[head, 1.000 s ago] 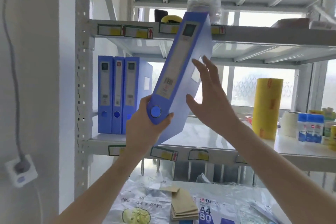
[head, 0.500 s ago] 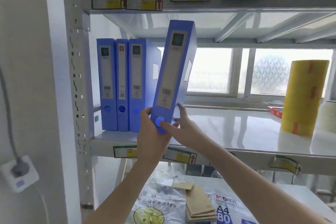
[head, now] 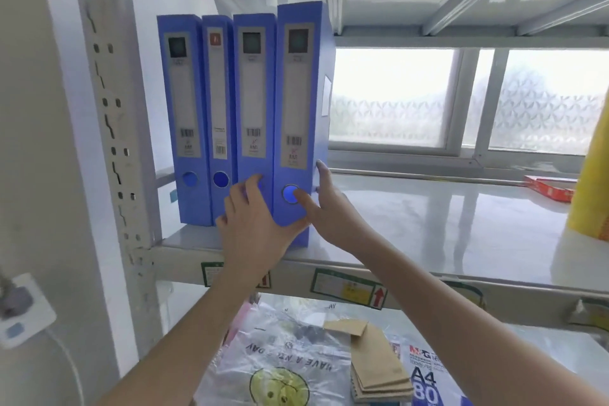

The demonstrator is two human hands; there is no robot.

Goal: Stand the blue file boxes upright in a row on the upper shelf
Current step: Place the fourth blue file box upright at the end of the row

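Three blue file boxes (head: 217, 102) stand upright side by side at the left end of the upper shelf (head: 428, 224). A further blue file box (head: 298, 102) stands upright against their right side, a little nearer the front edge. My left hand (head: 253, 227) wraps its lower left corner, fingers spread over the neighbouring box's spine. My right hand (head: 329, 208) grips the same box low down, thumb on its round finger hole and fingers along its right side.
A yellow roll (head: 593, 175) and a red flat box (head: 550, 188) sit at the shelf's right. The perforated shelf post (head: 108, 109) rises on the left, with a wall socket (head: 19, 306) beside it. On the lower shelf lie a plastic bag (head: 280, 366), brown envelopes (head: 375, 362) and an A4 paper pack (head: 425, 379).
The held box swung from a steep tilt in the air to upright on the shelf, against the row. My right hand came down to its base. The view moved closer.
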